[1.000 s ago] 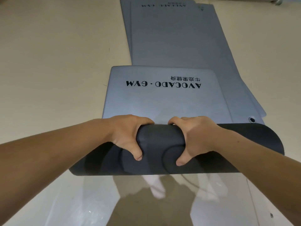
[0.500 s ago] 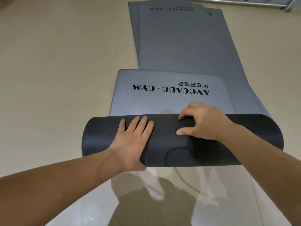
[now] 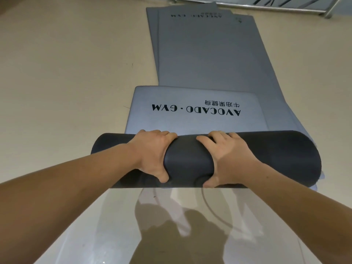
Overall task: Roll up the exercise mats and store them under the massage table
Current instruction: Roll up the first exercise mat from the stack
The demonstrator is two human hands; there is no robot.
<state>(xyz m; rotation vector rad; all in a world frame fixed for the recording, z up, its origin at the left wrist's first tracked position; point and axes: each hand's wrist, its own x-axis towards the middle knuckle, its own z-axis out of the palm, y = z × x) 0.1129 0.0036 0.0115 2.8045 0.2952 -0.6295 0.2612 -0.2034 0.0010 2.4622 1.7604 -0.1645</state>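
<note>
mat: dark grey foam exercise mat roll [image 3: 188, 161] lies near, crosswise on beige floor [image 3: 66, 73]; its flat silver-grey printed tail [image 3: 194, 121] runs far.
left hand [image 3: 152, 152]: curled round the roll left of centre, thumb on near side.
right hand [image 3: 226, 157]: same grip, right of centre.
stack: flat grey mats [image 3: 209, 54] beyond, partly under the tail.
step: likely rolling the tail in.
tip: push both hands evenly, keep it tight; right end looks looser, square the edges.

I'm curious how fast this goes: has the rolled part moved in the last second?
Yes. The rolled part has crept forward, away from the person, closer to the AVOCADO-GYM print.
</note>
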